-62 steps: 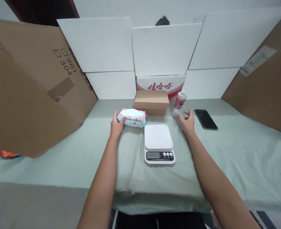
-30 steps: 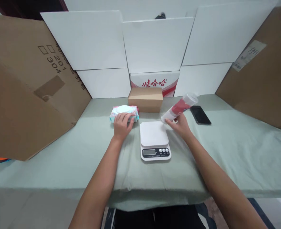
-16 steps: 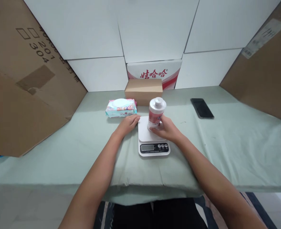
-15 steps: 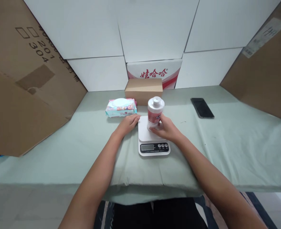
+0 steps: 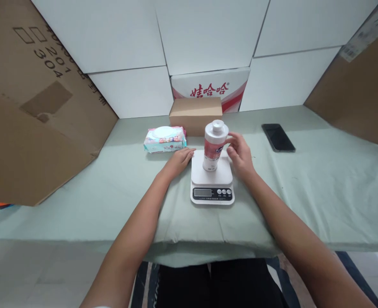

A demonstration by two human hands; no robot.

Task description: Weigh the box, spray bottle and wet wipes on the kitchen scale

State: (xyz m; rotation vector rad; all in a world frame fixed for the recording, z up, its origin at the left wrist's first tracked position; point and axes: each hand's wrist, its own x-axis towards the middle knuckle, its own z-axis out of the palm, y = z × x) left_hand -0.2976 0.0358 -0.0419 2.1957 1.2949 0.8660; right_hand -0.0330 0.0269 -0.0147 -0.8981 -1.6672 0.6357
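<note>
A white bottle with a pink label (image 5: 213, 149) and a white cap stands upright on the platform of a white digital kitchen scale (image 5: 204, 177). My right hand (image 5: 242, 157) is just right of the bottle, fingers apart and bent, no longer wrapped round it. Its fingertips are close to the bottle's upper side; whether they touch it I cannot tell. At the scale's left back corner rests my left hand (image 5: 180, 162), fingers stretched out, holding nothing. The scale's display (image 5: 203, 193) shows no readable digits.
A pack of wet wipes (image 5: 165, 139) lies behind my left hand. Behind the scale sits a small brown cardboard box (image 5: 195, 119). A black phone (image 5: 278, 137) lies to the right. Large cardboard panels (image 5: 63, 141) flank the green-covered table (image 5: 118, 214).
My right hand has let go of the bottle's lower part and moved up and right. The bottle stays on the scale. The view has shifted slightly.
</note>
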